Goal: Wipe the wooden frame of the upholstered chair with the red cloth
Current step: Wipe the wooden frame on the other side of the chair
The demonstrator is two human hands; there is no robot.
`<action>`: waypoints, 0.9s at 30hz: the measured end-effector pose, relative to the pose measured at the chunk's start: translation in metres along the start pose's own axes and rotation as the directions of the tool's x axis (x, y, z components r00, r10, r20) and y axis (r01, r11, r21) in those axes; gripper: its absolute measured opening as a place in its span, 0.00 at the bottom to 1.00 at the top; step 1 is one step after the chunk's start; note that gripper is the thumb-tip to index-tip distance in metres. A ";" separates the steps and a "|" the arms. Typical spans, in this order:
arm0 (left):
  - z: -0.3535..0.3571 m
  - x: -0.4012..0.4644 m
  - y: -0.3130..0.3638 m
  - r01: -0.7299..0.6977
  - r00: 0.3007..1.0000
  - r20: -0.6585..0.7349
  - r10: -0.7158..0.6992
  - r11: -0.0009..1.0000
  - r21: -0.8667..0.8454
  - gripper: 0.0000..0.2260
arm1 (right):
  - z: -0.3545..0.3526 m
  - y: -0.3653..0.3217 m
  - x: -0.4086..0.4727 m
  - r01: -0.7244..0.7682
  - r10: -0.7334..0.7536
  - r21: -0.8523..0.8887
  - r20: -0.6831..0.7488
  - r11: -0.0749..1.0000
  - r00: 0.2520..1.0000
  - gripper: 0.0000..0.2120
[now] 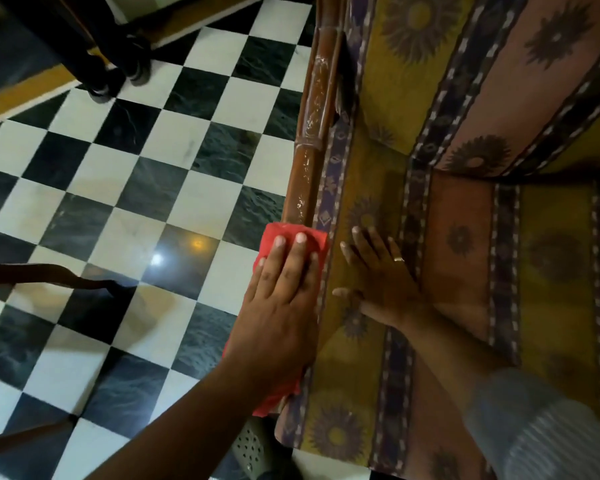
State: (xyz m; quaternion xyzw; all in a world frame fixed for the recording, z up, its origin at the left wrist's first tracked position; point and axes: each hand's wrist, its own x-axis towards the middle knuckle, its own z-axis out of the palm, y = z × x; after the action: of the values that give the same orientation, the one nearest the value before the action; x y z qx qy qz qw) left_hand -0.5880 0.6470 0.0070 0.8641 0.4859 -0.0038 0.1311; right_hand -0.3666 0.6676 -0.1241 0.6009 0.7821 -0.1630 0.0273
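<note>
The chair's brown wooden frame rail (314, 109) runs down the left edge of the patterned seat cushion (368, 174). My left hand (284, 299) lies palm-down on the red cloth (274, 237), pressing it onto the lower stretch of the rail; more cloth hangs out below my wrist. My right hand (381, 271), with a ring on one finger, rests flat with fingers spread on the cushion just right of the rail. It holds nothing. The rail under the cloth is hidden.
A black-and-white checkered floor (146, 188) spreads to the left. Dark turned furniture legs (118, 57) stand at the top left, and a thin dark curved piece (42, 275) reaches in from the left edge. A striped backrest cushion (520, 81) rises at the top right.
</note>
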 end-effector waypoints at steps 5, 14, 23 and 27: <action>0.000 0.015 -0.006 -0.022 1.000 -0.020 0.022 0.999 -0.025 0.30 | 0.037 0.003 0.004 0.006 -0.007 -0.012 -0.127 1.000 0.992 0.40; -0.022 0.128 -0.031 -0.005 0.997 -0.077 -0.001 0.997 -0.071 0.29 | 0.037 0.003 0.008 -0.031 0.027 -0.034 -0.120 0.999 0.992 0.42; -0.018 0.101 -0.028 -0.033 0.998 -0.058 0.028 0.996 -0.078 0.29 | 0.034 0.001 0.006 -0.037 0.033 -0.032 -0.126 0.999 0.991 0.42; -0.003 0.039 -0.024 -0.051 0.998 -0.055 0.043 0.986 -0.161 0.30 | 0.035 0.002 0.005 -0.014 0.012 -0.011 -0.159 1.000 0.987 0.41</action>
State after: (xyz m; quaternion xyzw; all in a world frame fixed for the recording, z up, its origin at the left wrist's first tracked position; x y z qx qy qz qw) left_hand -0.5886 0.6922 -0.0005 0.8617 0.4672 0.0608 0.1885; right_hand -0.3715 0.6628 -0.1594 0.6169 0.7788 -0.1097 -0.0305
